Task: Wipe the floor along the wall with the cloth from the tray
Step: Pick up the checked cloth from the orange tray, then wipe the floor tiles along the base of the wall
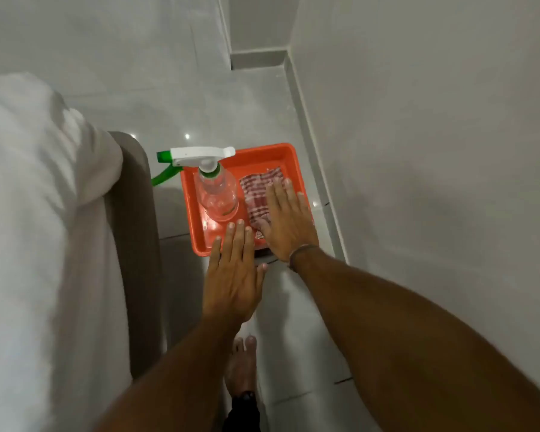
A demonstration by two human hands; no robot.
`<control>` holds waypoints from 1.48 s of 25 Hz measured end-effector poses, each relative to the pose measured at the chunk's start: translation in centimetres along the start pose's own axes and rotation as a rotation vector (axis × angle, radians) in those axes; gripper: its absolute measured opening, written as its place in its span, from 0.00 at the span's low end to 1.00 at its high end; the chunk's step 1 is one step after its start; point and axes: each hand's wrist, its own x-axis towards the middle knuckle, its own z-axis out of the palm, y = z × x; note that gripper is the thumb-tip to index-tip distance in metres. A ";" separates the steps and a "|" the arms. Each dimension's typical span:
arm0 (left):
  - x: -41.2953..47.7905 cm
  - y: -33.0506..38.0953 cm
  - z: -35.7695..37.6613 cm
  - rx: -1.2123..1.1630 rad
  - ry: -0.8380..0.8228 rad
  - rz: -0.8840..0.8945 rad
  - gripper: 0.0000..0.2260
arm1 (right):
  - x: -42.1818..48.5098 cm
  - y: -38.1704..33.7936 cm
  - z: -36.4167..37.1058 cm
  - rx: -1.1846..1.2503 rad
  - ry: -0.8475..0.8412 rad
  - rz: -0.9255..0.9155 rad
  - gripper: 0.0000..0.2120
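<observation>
An orange tray [256,155] lies on the grey tiled floor close to the wall [418,151] on the right. A red-and-white checked cloth [256,194] is folded in the tray's right half. My right hand [286,226] hovers flat over the cloth with fingers spread and covers its right part; whether it touches the cloth I cannot tell. My left hand [234,272] is open, palm down, over the tray's near edge, holding nothing. A clear spray bottle [215,194] with a white-and-green trigger head stands in the tray's left half.
A bed with white sheets [38,213] and a brown frame [134,229] fills the left side, leaving a narrow strip of floor. A grey skirting [312,157] runs along the wall's base. My bare foot [242,363] stands on the tiles behind the tray.
</observation>
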 end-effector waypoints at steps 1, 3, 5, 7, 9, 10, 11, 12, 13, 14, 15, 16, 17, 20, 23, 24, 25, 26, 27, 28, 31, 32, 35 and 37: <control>1.1 -0.7 1.1 -0.008 0.010 0.008 0.33 | 1.6 0.1 1.3 0.000 -0.067 -0.006 0.38; 3.1 -1.6 2.4 -0.019 -0.015 -0.016 0.33 | 4.1 0.5 2.9 0.009 -0.210 0.005 0.43; 4.5 -2.1 3.5 -0.014 -0.069 -0.028 0.34 | 5.7 0.9 4.0 0.013 -0.343 -0.008 0.48; 4.8 -2.3 4.3 -0.012 -0.108 -0.024 0.35 | 6.2 1.1 4.9 0.022 -0.404 0.000 0.49; 4.8 -2.6 4.6 -0.019 -0.119 -0.009 0.35 | 6.5 1.1 5.1 0.022 -0.382 0.001 0.46; 4.9 -2.6 4.6 -0.035 -0.126 -0.012 0.35 | 6.7 1.1 5.1 0.011 -0.369 0.007 0.43; 5.0 -2.6 4.6 -0.045 -0.136 -0.019 0.36 | 6.8 1.1 5.1 -0.015 -0.349 0.003 0.41; 5.2 -2.5 4.7 -0.047 -0.146 -0.019 0.36 | 6.7 1.0 5.2 -0.050 -0.325 -0.004 0.40; 5.4 -2.4 4.9 -0.039 -0.157 -0.023 0.36 | 6.6 1.0 5.3 -0.087 -0.303 -0.006 0.39; 5.6 -2.3 5.2 -0.035 -0.161 -0.023 0.36 | 6.6 1.1 5.3 -0.113 -0.282 -0.005 0.38; 5.8 -2.3 5.4 -0.035 -0.153 -0.019 0.37 | 6.7 1.3 5.3 -0.129 -0.265 -0.006 0.36; 5.8 -2.3 5.6 -0.038 -0.140 -0.019 0.37 | 6.9 1.5 5.2 -0.128 -0.246 -0.014 0.35; 5.9 -2.3 5.7 -0.036 -0.123 -0.009 0.37 | 7.0 1.7 4.9 -0.128 -0.222 -0.028 0.32; 5.9 -2.3 5.8 -0.032 -0.089 -0.009 0.37 | 7.3 2.1 3.5 -0.075 -0.091 -0.046 0.20; 4.8 -1.5 5.1 -0.014 -0.076 0.005 0.36 | 5.8 2.1 0.9 0.032 0.050 0.016 0.17; 4.3 -1.1 4.9 -0.001 -0.069 0.013 0.36 | 4.9 2.1 -0.2 0.077 0.082 0.040 0.18; 3.7 -0.5 4.6 0.006 -0.066 0.020 0.36 | 3.6 2.0 -1.3 0.125 0.110 0.060 0.20; 3.0 0.2 4.4 0.005 -0.064 0.021 0.36 | 1.9 1.9 -2.4 0.182 0.144 0.075 0.22; 2.3 1.0 4.2 -0.001 -0.066 0.018 0.36 | 0.0 1.9 -3.4 0.242 0.184 0.087 0.23; 1.6 1.7 4.2 -0.006 -0.068 0.015 0.37 | -2.1 1.9 -4.1 0.293 0.223 0.099 0.24; -1.4 3.9 4.9 0.011 -0.055 0.011 0.37 | -9.5 2.5 -5.2 0.372 0.281 0.134 0.23; -2.7 4.8 5.6 0.025 -0.062 0.006 0.37 | -12.1 3.0 -4.8 0.382 0.272 0.145 0.23; -7.1 7.2 9.0 0.063 -0.125 -0.026 0.37 | -19.1 5.1 -1.2 0.377 0.153 0.205 0.23; -9.4 8.1 12.2 0.081 -0.171 -0.046 0.37 | -22.3 6.8 2.7 0.394 0.053 0.247 0.24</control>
